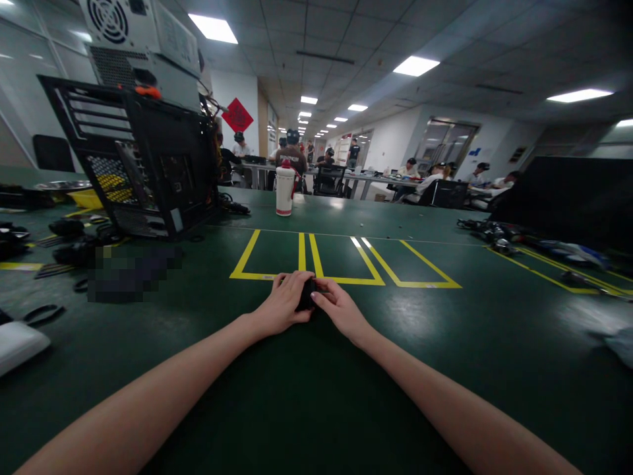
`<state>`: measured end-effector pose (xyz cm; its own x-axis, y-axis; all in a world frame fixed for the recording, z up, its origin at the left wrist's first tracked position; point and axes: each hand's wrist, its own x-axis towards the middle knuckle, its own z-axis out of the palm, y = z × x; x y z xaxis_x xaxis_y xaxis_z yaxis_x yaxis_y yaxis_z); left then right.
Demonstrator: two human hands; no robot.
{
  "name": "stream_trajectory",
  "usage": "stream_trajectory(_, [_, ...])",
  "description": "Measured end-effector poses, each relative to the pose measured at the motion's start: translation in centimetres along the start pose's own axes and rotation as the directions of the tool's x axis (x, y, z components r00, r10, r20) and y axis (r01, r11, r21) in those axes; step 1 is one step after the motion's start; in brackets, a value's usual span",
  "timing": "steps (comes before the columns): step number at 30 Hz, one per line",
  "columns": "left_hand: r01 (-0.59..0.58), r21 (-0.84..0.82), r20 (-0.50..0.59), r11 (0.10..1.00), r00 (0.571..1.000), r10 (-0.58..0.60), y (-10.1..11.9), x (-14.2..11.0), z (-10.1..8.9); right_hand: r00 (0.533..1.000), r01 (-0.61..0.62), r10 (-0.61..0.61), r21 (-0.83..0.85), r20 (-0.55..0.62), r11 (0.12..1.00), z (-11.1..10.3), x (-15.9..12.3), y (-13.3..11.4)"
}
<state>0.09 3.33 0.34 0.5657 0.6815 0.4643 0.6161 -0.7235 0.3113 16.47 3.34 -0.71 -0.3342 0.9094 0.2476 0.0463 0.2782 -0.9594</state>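
Both my hands meet at a small black object (306, 295) low over the green table (316, 396). My left hand (284, 303) wraps round it from the left, fingers over its top and thumb below. From the right, my right hand (339, 307) pinches its edge with thumb and fingers. Most of the object is covered by my fingers, so its kind cannot be made out. Just beyond my hands, yellow tape outlines (345, 282) mark the tabletop.
On the left stands an open black computer case (163, 165) with a grey power supply (173, 39) on top. A white cup (284, 190) stands farther back. Black cables and parts (74, 247) lie at left, more cables (489, 234) at right. People sit at tables beyond.
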Motion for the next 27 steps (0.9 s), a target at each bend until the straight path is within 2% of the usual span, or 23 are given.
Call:
stream_trajectory(5, [-0.001,-0.001,0.007,1.0,1.0,0.001,-0.08,-0.06,-0.08,0.999,0.011,-0.013,0.05,0.031,0.999,0.08,-0.28,-0.44])
stream_trajectory(11, [-0.003,0.001,-0.006,1.0,1.0,0.003,-0.21,-0.06,0.1,0.999,0.045,-0.044,0.028,-0.014,0.999,0.09,-0.16,-0.44])
stream_trajectory(16, [0.0,-0.012,-0.004,1.0,1.0,0.0,-0.16,-0.05,0.02,1.0,-0.027,0.027,0.009,-0.016,1.0,-0.11,0.01,-0.17])
stream_trajectory(22, [0.012,-0.008,-0.006,1.0,1.0,-0.012,-0.28,-0.03,0.14,0.999,-0.006,-0.002,0.156,0.046,0.988,-0.01,-0.24,-0.26])
stream_trajectory(27, [0.016,-0.005,0.007,1.0,1.0,-0.016,-0.24,0.04,0.11,1.0,0.023,-0.022,0.101,-0.011,0.995,0.15,-0.32,-0.28])
